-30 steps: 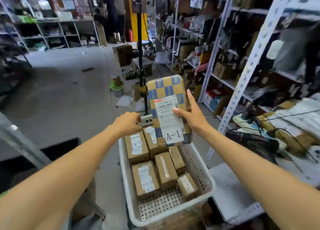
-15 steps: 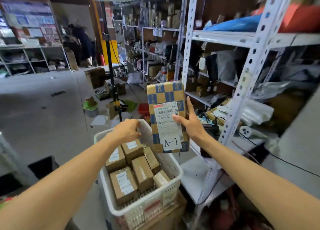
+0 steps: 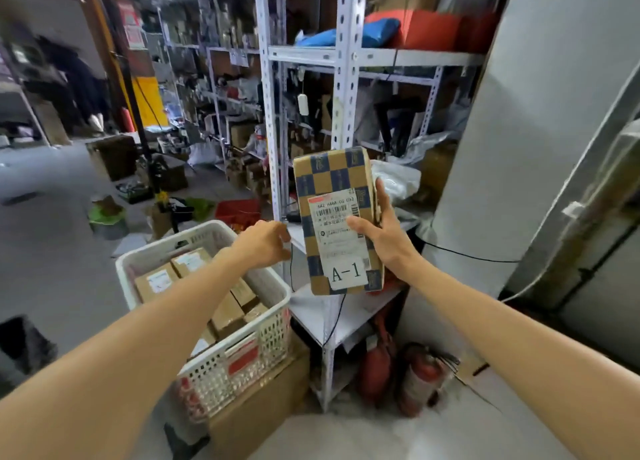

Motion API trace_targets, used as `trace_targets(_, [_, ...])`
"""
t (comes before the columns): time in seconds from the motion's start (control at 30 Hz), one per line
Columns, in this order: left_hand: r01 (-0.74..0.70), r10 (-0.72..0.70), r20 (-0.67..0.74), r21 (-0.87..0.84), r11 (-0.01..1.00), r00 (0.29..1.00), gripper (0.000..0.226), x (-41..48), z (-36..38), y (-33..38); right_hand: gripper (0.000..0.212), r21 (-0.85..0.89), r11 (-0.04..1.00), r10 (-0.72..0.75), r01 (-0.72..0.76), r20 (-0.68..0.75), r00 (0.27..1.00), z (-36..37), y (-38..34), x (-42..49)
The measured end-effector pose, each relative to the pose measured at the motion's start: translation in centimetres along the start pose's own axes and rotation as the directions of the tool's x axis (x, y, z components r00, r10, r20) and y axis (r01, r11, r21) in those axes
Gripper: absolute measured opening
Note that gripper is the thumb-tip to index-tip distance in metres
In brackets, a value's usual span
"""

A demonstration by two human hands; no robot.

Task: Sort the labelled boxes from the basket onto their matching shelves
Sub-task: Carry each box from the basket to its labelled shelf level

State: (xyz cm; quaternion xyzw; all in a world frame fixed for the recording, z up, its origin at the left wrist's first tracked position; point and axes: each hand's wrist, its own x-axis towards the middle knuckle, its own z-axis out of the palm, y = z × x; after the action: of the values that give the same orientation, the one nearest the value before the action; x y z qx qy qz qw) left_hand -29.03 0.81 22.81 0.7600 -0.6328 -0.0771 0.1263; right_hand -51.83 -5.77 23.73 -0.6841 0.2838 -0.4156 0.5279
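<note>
My right hand (image 3: pixel 384 238) grips a blue-and-tan checked box (image 3: pixel 334 182) by its right edge, thumb across the white shipping label marked A-1 (image 3: pixel 344 272). The box is upright in front of a white metal shelf rack (image 3: pixel 346 89). My left hand (image 3: pixel 261 243) sits at the far right corner of the white perforated basket (image 3: pixel 242 359), fingers curled over its rim. Several brown labelled boxes (image 3: pixel 157 281) lie in the basket, partly hidden by my left forearm.
The basket stands on a cardboard carton (image 3: pixel 263 407). Two red fire extinguishers (image 3: pixel 420 380) lean under the rack's lowest shelf (image 3: pixel 322 321). A grey wall panel (image 3: pixel 540 130) is at the right. Cartons and clutter litter the aisle floor (image 3: pixel 114 158) at the left.
The view has swung right, toward the white rack. The A-1 box stays in my right hand and now hangs before the rack's post. My left hand stays at the basket rim.
</note>
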Motion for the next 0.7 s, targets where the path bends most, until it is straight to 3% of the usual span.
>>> trace_targets(0.1, [-0.07,0.069,0.078,0.015,0.997,0.995,0.027,0.3,1.0,5.2,0.079,-0.009,1.0,-0.006,0.005,-0.101,0.995,-4.9,-1.1,-3.1])
trace_targets(0.23, [-0.214,0.21,0.106,0.024,0.976,0.972,0.028,1.6,2.3,13.2,0.088,-0.05,0.999,-0.016,0.002,-0.28,0.96,-12.2,-2.4,-7.8])
trace_targets(0.43, [-0.456,0.45,0.134,0.011,0.89,0.883,0.029,3.0,4.8,27.9,0.09,-0.106,0.994,-0.035,-0.032,-0.572,0.819,-22.9,-4.9,-17.0])
trace_targets(0.7, [-0.796,0.81,0.211,-0.168,0.582,0.547,0.029,2.1,9.6,47.9,0.078,-0.286,0.93,-0.143,-0.231,-0.861,0.488,-31.8,-9.1,-29.8])
